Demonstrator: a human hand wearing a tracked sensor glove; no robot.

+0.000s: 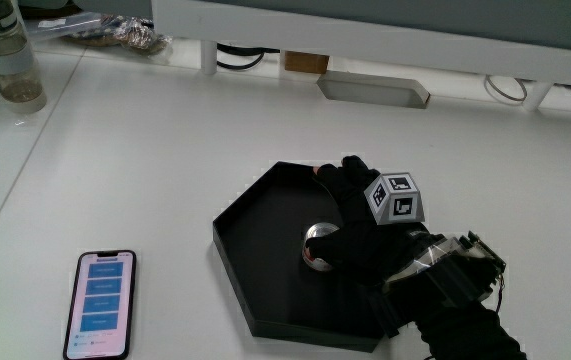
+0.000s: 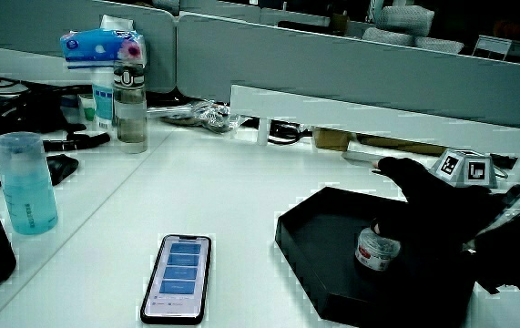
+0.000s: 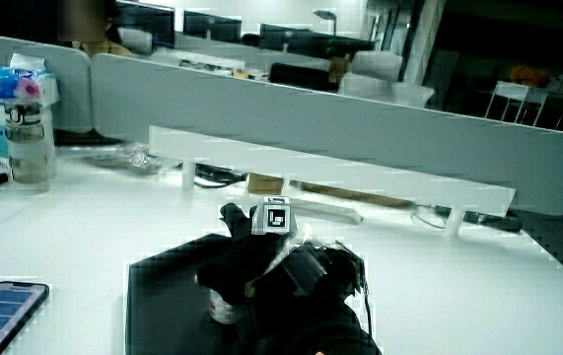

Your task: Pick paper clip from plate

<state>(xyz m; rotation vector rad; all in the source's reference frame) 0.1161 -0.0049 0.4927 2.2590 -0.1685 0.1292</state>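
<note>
A black hexagonal plate lies on the white table; both side views show it. In it stands a small round container with a silvery top and a pale label. No separate paper clip shows. The hand hangs low over the plate with its patterned cube upward. Its fingers stretch toward the plate's rim nearest the partition, and its thumb side lies against the container. In both side views the hand hides part of the container.
A phone with a lit screen lies beside the plate, near the person. A clear bottle stands near the partition; a blue cup and a tissue pack stand nearby. A white raised shelf runs along the partition.
</note>
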